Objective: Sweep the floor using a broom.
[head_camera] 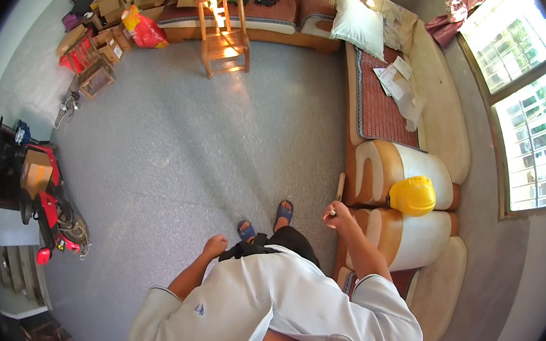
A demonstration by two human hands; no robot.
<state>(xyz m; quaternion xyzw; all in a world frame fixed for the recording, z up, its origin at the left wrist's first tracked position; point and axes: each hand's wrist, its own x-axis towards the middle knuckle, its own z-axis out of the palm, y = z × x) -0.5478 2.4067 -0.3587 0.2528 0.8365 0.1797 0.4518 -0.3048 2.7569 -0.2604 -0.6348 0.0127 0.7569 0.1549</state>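
My left hand hangs beside my waist with its fingers curled in; nothing shows in it. My right hand is closed around a pale stick-like handle, whose longer part points away from me beside the sofa's wooden edge. A short pale end of it shows at my fingers; what kind of tool it is I cannot tell. To the right of that hand, a yellow hard hat rests across two padded sofa armrests. Blue sandals are on my feet, on the grey floor.
A wooden chair stands ahead by a long sofa. Papers and a white pillow lie on the right sofa. Cardboard boxes and a smaller chair are at the back left. A red motorbike stands at the left.
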